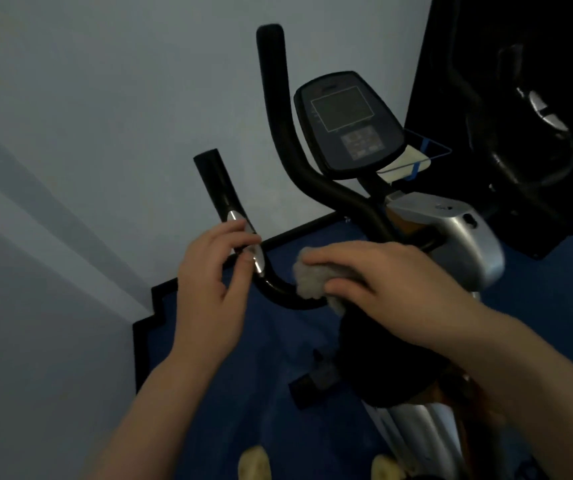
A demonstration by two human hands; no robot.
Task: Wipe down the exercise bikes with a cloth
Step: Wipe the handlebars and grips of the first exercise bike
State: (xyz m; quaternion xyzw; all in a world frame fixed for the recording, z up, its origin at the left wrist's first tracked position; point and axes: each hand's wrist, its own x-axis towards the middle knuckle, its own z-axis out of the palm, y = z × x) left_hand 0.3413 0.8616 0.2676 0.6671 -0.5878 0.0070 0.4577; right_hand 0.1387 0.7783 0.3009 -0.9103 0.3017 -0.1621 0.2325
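A person's right hand (378,282), palm down with forearm extended, presses a grey cloth (313,278) against the curved black handlebar (278,289) of an exercise bike (451,237), while the left hand (209,282) loosely pinches the handlebar's silver sensor (257,259).

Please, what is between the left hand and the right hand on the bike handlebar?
In the head view, a bare curved stretch of the black handlebar lies between the left hand and the grey cloth held under the right hand.
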